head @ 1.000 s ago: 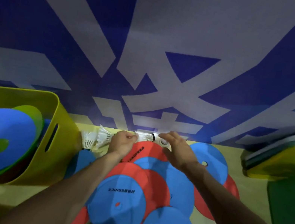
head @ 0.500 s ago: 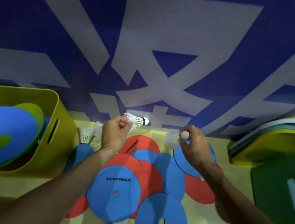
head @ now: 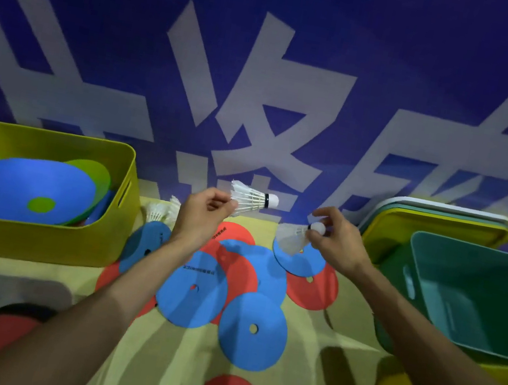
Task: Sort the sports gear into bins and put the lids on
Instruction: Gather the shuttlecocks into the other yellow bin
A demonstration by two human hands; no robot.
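The person's left hand (head: 198, 220) is raised over the table (head: 313, 348), its fingers pinching the feathers of a white shuttlecock (head: 249, 199) whose cork points right. The right hand (head: 339, 241) grips a second shuttlecock (head: 293, 238) by its cork, feathers hanging down to the left. Below them lie overlapping blue and red discs (head: 252, 331). More loose shuttlecocks (head: 161, 211) rest beside the yellow bin (head: 33, 241) on the left, which holds discs. A teal bin (head: 477, 265) stands at right, with stacked lids (head: 439, 213) behind it.

shuttlecock (head: 249, 199) w/ feather skirt; yellow bin (head: 33, 241) matt plastic; discs (head: 251, 351) smooth & matt
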